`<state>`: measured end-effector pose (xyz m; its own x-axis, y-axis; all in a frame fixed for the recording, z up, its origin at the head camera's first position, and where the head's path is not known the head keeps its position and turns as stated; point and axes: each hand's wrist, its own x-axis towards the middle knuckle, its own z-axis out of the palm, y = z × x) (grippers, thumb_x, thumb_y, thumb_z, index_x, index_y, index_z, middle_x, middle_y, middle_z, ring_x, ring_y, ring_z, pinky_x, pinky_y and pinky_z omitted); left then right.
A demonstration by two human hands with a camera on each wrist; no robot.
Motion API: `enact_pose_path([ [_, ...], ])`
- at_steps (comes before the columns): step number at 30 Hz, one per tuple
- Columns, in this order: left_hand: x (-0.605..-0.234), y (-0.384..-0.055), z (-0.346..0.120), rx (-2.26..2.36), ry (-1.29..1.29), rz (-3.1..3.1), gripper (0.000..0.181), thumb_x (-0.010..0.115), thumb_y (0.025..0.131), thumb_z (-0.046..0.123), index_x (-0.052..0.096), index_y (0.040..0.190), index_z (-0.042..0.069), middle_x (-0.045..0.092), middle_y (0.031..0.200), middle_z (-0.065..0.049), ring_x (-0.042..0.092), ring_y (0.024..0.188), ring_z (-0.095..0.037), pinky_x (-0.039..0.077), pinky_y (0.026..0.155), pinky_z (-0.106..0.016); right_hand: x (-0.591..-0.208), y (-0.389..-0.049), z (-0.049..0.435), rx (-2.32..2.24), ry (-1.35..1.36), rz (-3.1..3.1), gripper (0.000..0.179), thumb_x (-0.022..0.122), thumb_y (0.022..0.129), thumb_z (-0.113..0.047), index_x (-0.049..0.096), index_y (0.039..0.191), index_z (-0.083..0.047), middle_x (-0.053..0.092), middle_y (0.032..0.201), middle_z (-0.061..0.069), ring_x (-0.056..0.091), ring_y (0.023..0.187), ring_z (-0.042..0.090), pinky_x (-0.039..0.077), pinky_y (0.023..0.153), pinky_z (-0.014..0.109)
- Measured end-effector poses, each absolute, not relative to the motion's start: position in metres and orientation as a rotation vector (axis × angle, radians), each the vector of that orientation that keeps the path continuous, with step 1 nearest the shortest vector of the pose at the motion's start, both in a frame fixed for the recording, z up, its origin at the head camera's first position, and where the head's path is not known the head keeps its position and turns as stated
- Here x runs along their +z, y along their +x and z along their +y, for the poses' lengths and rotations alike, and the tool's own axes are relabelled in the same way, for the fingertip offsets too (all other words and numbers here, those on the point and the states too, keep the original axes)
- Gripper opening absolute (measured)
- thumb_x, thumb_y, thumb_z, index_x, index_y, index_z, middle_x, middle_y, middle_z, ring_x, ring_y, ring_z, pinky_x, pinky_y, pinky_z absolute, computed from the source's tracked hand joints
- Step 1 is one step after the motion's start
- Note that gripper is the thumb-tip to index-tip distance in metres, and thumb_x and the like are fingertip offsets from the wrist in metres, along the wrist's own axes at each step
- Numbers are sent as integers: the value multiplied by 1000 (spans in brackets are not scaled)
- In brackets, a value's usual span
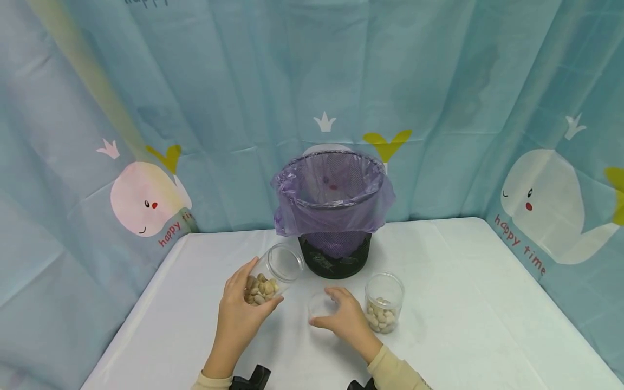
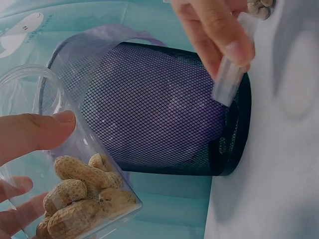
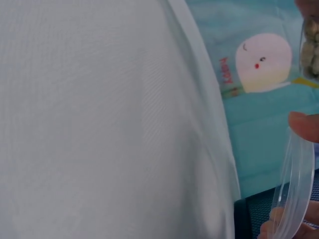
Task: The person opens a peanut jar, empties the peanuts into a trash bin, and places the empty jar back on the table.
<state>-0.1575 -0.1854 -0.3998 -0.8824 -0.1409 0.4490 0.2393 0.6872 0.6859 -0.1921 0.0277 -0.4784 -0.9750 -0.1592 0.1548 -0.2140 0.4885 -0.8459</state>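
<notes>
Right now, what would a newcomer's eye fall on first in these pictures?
Probably the mesh wastebasket with its purple bag, near the white table's far edge. Nearer the camera, the left hand holds a tilted clear jar of peanuts, and the right hand a clear lid. A second jar, upright on the right, holds pale nut-like pieces.

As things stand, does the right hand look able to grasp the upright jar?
Probably not yet: the upright jar stands close to the right hand with nothing visible between, but that hand holds a clear lid and likely must free itself first.
</notes>
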Motion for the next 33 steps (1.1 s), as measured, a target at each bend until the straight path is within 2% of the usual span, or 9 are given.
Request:
enact_pose_path([
  [13, -399, -158, -185, -1091, -84, -2431, 87, 91, 68, 12, 50, 145, 15, 53, 144, -14, 48, 131, -35, 44, 103, -63, -489, -197, 30, 1462, 336, -2704, 74, 93, 62, -25, 64, 122, 7, 65, 125, 21, 59, 122, 41, 48, 105, 55],
  [33, -403, -156, -184, -1062, -100, -2411, 88, 92, 65, 10, 52, 143, 15, 55, 142, -14, 51, 126, -33, 47, 98, -61, -494, -199, 32, 1462, 329, -2798, 76, 93, 60, -22, 63, 123, 8, 63, 127, 24, 57, 123, 44, 45, 107, 57],
])
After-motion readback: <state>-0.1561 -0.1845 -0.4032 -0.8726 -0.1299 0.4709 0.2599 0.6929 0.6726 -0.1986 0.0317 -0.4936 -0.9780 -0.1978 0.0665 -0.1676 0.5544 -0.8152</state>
